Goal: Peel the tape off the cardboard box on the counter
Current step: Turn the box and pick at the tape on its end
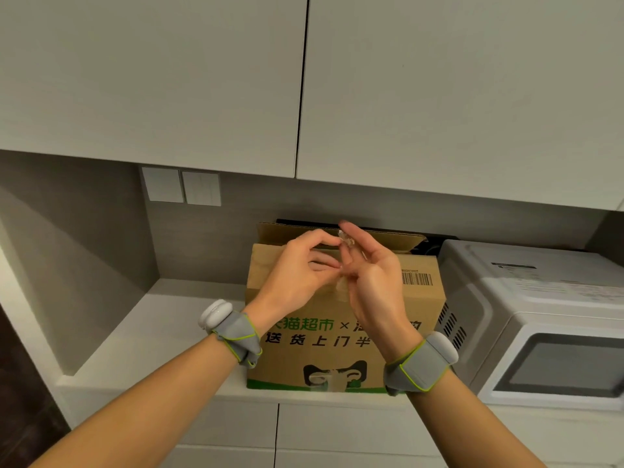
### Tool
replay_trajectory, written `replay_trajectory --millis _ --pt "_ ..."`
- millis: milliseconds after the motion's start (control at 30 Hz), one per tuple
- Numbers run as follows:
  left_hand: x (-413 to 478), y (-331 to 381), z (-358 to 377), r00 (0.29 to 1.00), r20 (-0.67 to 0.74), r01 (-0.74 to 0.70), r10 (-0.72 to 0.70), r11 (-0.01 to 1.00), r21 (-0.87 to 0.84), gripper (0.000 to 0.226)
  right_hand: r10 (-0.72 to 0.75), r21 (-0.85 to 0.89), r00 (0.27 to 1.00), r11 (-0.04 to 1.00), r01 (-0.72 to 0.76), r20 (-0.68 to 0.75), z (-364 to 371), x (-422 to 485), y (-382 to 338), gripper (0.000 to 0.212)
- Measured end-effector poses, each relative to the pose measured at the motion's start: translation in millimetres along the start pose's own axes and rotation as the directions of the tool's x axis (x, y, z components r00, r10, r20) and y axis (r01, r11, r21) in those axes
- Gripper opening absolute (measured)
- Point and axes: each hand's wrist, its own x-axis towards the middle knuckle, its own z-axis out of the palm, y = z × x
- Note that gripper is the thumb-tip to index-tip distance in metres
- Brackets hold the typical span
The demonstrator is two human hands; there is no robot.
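A brown cardboard box [297, 352] with green and black print stands on the white counter [135, 346], its rear flap raised. Both my hands are held up in front of the box's top. My left hand [300, 268] pinches a crumpled piece of clear tape [345, 238] between thumb and forefinger. My right hand [371, 275] is upright with its fingers touching the same tape, which seems stuck to them. A strip of clear tape [339, 287] still runs down the box's front face, and another bit of clear tape [332, 380] sits at the bottom edge.
A white microwave [540, 319] stands right beside the box. Upper cabinets [439, 96] hang low overhead. Two wall switches [182, 185] are at the back left. A side wall [67, 265] closes the niche on the left. Drawers lie below the counter edge.
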Motion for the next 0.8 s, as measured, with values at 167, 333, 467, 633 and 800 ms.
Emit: replay_trajectory --millis 167,333,467,633,800 --pt "3 0 -3 0.998 -0.059 -0.037 0.038 0.999 0.015 0.022 -0.070 -0.113 0.993 0.990 0.081 0.090 -5 -4 -2 0.063" --pt "6 -1 -8 0.993 -0.073 -0.087 0.090 0.995 0.052 0.009 -0.086 -0.215 0.992 0.971 0.104 0.094 -6 -6 3 0.038" --pt "4 4 -14 0.990 0.075 -0.123 0.119 0.991 0.054 0.028 -0.096 -0.134 0.995 0.987 0.092 -0.024 -3 -2 1 0.032" --pt "4 1 -10 0.968 0.035 -0.249 0.247 0.942 0.224 0.030 -0.016 0.038 0.997 0.999 0.019 -0.073 9 -2 -1 0.030" --pt "5 -7 -22 0.959 -0.062 -0.252 0.275 0.935 0.250 0.007 0.089 0.204 0.994 0.976 -0.073 -0.069 26 -3 0 0.035"
